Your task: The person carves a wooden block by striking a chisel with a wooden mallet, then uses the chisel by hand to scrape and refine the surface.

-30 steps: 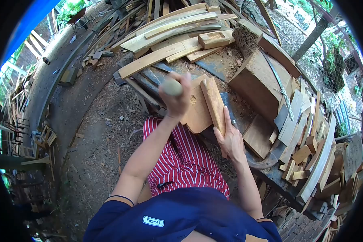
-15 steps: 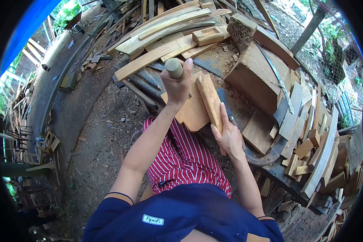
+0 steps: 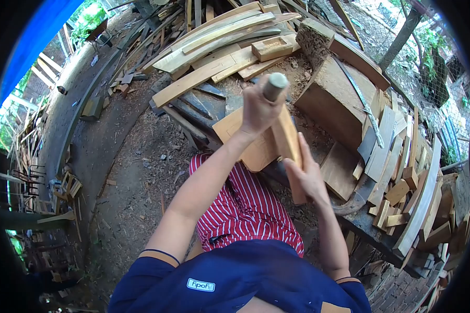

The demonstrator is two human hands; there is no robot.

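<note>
My left hand [image 3: 257, 112] is wrapped round a thick, pale, round-ended handle [image 3: 275, 87]; whatever lies below the fist is hidden. It is over the upper end of a long wooden block [image 3: 287, 138]. My right hand [image 3: 309, 175] grips that block lower down, thumb on the near side and fingers along the far side. Beside the block, partly under my left forearm, a flat wooden board [image 3: 258, 154] with an angled edge rests above my knees.
Curved planks [image 3: 214, 44] and a hollowed wooden block [image 3: 271, 48] lie beyond my hands. A large timber block [image 3: 337, 96] stands to the right, near a curved metal frame [image 3: 357, 203] and stacked offcuts [image 3: 397, 193]. Wood debris covers the ground [image 3: 136, 172] at left.
My left hand has moved right with the handle, from above the board to the block's upper end. My right hand has shifted slightly right, and the block's lower end now shows beneath it.
</note>
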